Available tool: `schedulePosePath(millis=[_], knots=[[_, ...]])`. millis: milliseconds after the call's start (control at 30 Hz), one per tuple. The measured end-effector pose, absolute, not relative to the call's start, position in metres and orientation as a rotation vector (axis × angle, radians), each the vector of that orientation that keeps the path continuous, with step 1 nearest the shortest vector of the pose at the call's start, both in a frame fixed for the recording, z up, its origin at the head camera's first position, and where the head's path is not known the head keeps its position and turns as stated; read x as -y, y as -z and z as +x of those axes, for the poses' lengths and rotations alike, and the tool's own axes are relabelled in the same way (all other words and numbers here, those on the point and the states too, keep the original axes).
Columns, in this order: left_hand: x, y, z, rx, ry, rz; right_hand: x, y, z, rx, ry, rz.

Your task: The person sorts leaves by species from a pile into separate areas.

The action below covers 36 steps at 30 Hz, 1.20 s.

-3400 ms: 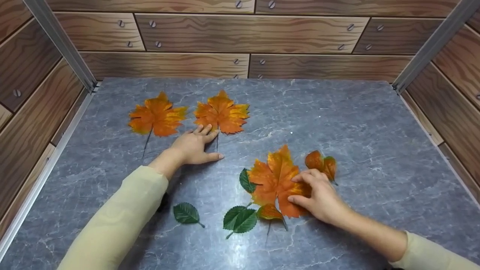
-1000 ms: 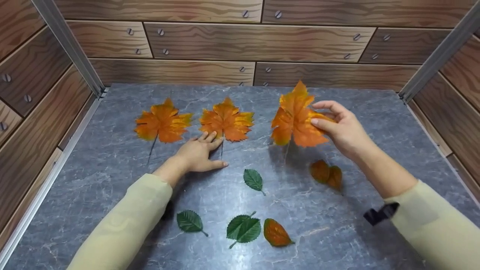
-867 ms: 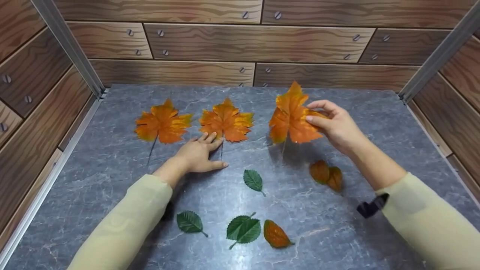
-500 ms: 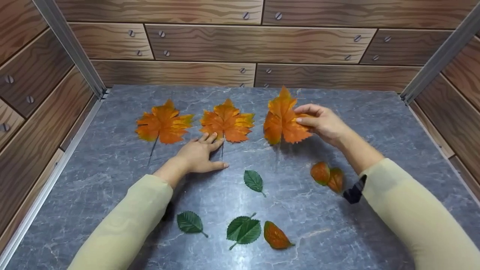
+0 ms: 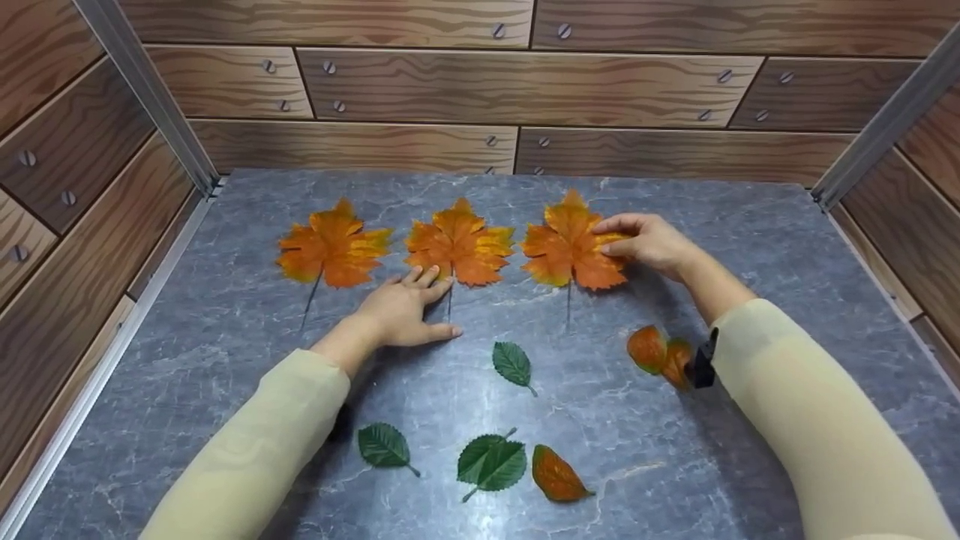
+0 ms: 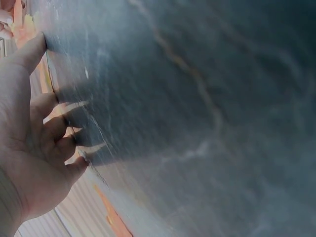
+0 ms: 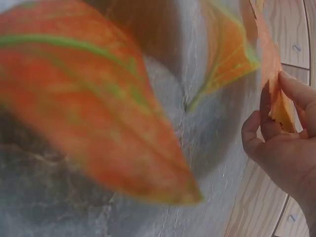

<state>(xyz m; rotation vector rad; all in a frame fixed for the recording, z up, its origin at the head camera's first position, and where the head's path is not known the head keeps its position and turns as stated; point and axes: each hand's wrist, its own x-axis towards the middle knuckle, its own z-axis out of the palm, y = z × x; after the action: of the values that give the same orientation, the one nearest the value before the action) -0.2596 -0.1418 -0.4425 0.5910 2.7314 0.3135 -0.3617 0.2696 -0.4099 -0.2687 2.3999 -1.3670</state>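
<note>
Three orange maple leaves with thin dark stems lie in a row across the back of the table: a left maple leaf (image 5: 330, 247), a middle maple leaf (image 5: 461, 244) and a right maple leaf (image 5: 568, 240). My right hand (image 5: 651, 244) pinches the right leaf's right edge between thumb and fingers; the right wrist view shows this maple leaf (image 7: 269, 54) edge-on in the hand. With spread fingers, my left hand (image 5: 401, 309) rests at the base of the middle leaf, by its stem. The left wrist view shows the same hand (image 6: 37, 128) with fingertips against the table.
Nearer lie a green leaf (image 5: 512, 363), another green leaf (image 5: 384, 445), overlapping green leaves (image 5: 499, 465) and a brownish-orange leaf (image 5: 556, 474). Small orange leaves (image 5: 647, 349) lie beside the right sleeve and its black wrist camera (image 5: 703, 361). Wood-patterned walls (image 5: 420, 86) enclose the table.
My right hand has carried the third maple leaf from the front pile to the back row, lowering it leftward until it lies flat beside the middle one. My left hand has stayed put.
</note>
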Motion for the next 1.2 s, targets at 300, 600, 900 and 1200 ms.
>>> schedulePosePath(millis=[300, 600, 900, 1200], knots=[[0.139, 0.441, -0.260, -2.733, -0.312, 0.579, -0.275, 0.411, -0.368, -2.507, 1.198, -0.229], [0.138, 0.442, -0.260, -2.734, -0.313, 0.594, -0.272, 0.417, -0.370, -2.561, 1.133, -0.261], [0.139, 0.442, -0.259, -2.744, -0.309, 0.609, -0.265, 0.423, -0.373, -2.614, 1.027, -0.363], [0.142, 0.443, -0.259, -2.746, -0.331, 0.604, -0.263, 0.424, -0.374, -2.669, 1.012, -0.390]])
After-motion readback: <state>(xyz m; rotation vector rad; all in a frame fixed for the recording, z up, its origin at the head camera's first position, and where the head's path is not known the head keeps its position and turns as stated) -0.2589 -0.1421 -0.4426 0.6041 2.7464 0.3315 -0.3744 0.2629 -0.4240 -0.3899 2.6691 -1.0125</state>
